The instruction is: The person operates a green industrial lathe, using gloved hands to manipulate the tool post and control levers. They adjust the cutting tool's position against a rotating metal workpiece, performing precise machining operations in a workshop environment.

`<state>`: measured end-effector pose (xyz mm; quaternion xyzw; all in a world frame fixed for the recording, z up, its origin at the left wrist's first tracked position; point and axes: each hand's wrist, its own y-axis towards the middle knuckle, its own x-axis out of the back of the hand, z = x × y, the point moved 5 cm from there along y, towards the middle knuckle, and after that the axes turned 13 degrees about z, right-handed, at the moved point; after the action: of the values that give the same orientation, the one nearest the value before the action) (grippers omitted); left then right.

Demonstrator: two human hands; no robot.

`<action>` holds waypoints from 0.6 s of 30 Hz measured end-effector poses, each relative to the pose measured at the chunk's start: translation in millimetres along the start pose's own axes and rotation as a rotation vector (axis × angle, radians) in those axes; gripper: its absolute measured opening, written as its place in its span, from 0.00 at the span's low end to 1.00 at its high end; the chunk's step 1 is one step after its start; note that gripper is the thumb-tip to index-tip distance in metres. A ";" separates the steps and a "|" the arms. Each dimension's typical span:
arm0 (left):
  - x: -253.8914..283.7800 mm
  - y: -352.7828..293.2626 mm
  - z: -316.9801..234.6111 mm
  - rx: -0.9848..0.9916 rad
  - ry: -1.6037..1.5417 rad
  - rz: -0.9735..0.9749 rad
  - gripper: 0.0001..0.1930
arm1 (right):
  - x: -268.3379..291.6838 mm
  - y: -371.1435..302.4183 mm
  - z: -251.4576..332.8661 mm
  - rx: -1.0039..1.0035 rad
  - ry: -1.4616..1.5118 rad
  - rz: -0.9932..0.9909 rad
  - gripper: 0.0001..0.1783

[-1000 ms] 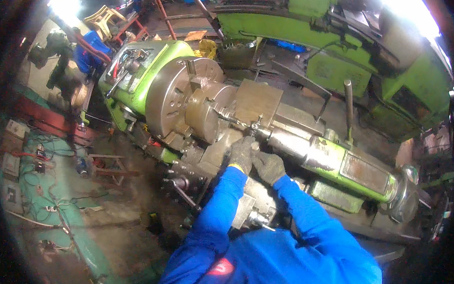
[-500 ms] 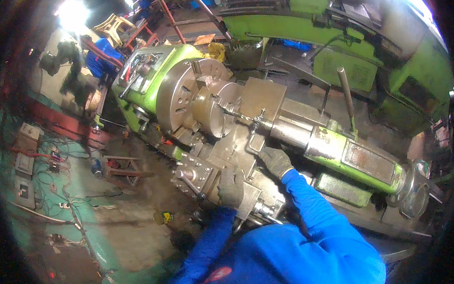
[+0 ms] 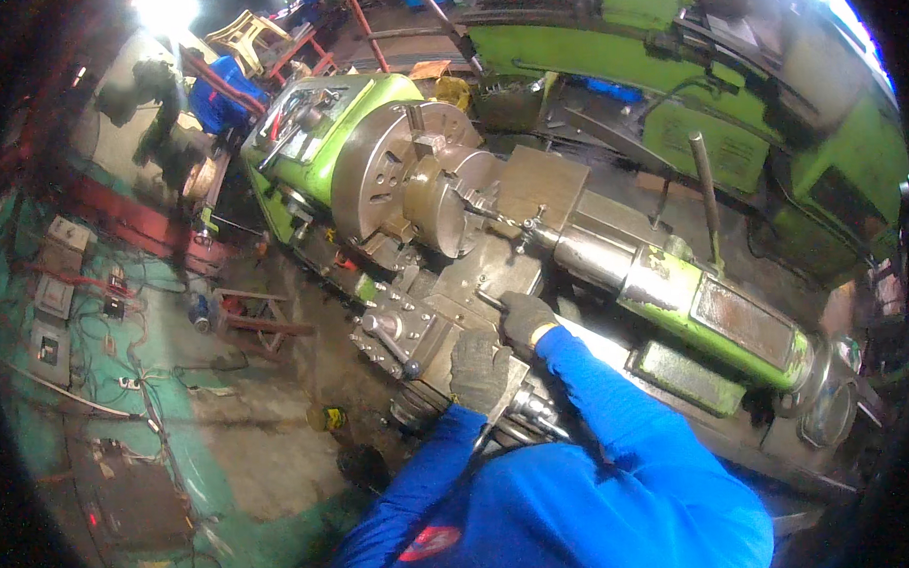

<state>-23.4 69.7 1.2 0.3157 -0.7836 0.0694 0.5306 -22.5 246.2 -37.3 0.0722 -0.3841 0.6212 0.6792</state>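
My right hand (image 3: pixel 528 319), in a dark grey glove, is closed on a short metal rod (image 3: pixel 489 300) over the carriage of a green lathe. Most of that piece is hidden in the glove, so its full shape cannot be told. My left hand (image 3: pixel 480 369), also gloved, lies with its fingers stretched over the tool slide (image 3: pixel 442 359), close beside the right hand. Beyond them a drill bit (image 3: pixel 492 216) sticks out of the tailstock (image 3: pixel 665 283). It points at a round metal workpiece (image 3: pixel 437 212) held on the large faceplate (image 3: pixel 366 187).
A lever with a dark knob (image 3: pixel 392 346) stands on the tool post left of my hands. An upright metal bar (image 3: pixel 707 200) rises behind the tailstock. Another green machine (image 3: pixel 710 140) stands at the back. Cables and electrical boxes (image 3: pixel 52 295) lie on the green floor at left.
My right hand has moved left, away from below the drill and closer to my left hand, carrying the metal piece with it. The left hand stays on the slide. The view has shifted slightly.
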 end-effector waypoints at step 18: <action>24.6 7.3 -7.4 -0.395 0.050 0.252 0.22 | 141.1 -389.4 -89.7 -0.472 -0.361 -1.621 0.16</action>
<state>-27.6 68.5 27.6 0.1038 -0.8017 -0.0118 0.5885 357.1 324.2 134.4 0.2784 -0.4351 -0.1723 0.8388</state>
